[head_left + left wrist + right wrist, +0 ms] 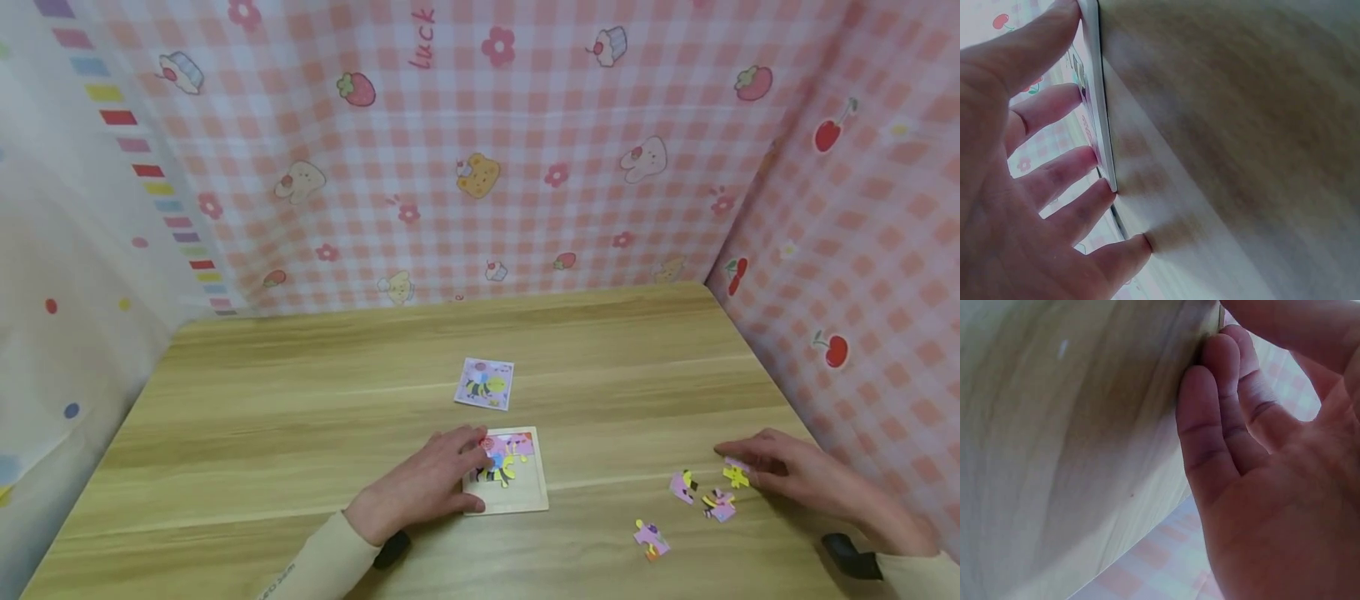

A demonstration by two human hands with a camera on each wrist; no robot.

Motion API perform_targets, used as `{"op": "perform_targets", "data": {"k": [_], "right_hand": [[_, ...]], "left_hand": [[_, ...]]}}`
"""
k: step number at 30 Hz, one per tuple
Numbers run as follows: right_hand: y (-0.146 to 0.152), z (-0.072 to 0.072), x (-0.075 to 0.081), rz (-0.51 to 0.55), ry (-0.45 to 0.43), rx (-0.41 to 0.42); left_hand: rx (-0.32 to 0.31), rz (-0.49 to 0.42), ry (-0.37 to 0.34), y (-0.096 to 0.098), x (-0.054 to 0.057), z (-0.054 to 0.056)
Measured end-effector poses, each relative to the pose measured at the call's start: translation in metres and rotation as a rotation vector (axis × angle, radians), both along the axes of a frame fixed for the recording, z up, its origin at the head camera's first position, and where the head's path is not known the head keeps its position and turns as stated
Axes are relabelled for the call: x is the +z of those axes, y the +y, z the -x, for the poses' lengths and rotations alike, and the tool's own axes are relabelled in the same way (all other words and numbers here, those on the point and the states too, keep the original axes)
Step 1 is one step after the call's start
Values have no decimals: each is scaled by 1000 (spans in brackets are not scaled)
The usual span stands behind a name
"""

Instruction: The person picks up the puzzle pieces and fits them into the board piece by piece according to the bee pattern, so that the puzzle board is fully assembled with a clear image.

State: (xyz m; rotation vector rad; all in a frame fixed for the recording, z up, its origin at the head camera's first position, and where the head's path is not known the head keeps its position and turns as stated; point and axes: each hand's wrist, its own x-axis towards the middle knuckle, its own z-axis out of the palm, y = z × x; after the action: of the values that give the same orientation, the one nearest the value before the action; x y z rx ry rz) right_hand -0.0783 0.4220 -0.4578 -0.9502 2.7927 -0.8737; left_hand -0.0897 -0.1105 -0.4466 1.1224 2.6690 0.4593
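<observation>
Head view: We see a wooden table [262, 400] against a pink checked cloth [420, 125].
Puzzle tray: It lies flat on the table, left of the loose pieces, with a few bee-picture pieces [519, 445] fitted at its upper left; the tray [525, 495] shows bare wood lower down.
Left hand: We find the left hand [427, 471] with fingers spread, resting on the tray's left side, the thumb at its near edge.
Right hand: The right hand [813, 479] has its fingers bent beside a yellow piece [736, 476]; we cannot tell whether it pinches it.
Loose pieces: Near that yellow one we count a striped piece [722, 506], a pink-and-yellow piece [682, 487] and, nearer us, a pink piece [651, 540].
Picture card: Beyond the tray, apart from it, we see a square card [484, 385] with a bee.
</observation>
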Motion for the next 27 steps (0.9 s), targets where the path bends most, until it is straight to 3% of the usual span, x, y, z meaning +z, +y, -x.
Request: {"op": "perform_targets", "data": {"k": [6,14,19,23,27], "right_hand": [[1,1,-4,18,-14,0],[-7,-4,1,-29,-151,-214],[-11,-7,2,-40,-114,-307],[-12,-8,2,-22,-76,-323],[-15,-10,4,-26,-96,-348]], "left_hand": [[0,5,-6,0,0,0],[7,27,-7,0,-1,2],[-2,18,2,0,0,2],[-8,0,7,0,1,1],[-7,-6,8,-2,0,0]]}}
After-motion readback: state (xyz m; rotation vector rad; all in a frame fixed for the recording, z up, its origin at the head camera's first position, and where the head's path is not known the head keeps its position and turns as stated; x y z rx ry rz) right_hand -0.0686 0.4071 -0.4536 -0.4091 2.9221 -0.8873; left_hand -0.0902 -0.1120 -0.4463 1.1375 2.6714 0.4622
